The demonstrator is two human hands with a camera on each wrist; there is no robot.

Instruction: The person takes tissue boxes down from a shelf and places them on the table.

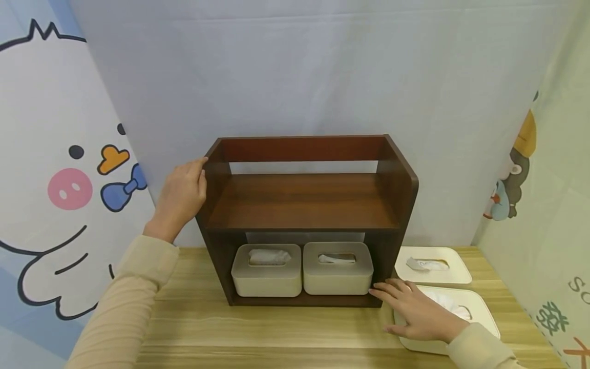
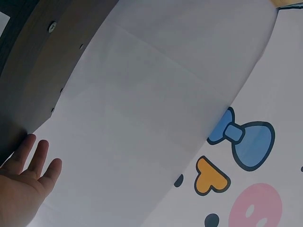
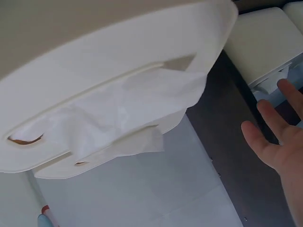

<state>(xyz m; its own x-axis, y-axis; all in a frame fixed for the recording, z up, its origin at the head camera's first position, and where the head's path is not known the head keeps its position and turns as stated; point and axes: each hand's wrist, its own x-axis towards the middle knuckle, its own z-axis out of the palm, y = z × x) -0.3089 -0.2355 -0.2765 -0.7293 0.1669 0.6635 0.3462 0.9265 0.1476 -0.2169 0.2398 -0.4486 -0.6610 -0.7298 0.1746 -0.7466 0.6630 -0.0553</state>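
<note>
Shelf [image 1: 299, 202] upright on the table [image 1: 322, 330], two boxes [image 1: 266, 283] side by side in its lower tier, two more boxes outside its right panel [image 1: 400, 177]. Left hand [image 1: 181, 195]: fingers fairly straight and spread, at the upper edge of the left panel [image 1: 218, 192]. Right hand [image 1: 418, 312]: fingers spread, holding nothing, near the right panel's foot; contact there is hard to judge. Steadying, it seems, calls for light, level pressure from both sides.
</note>
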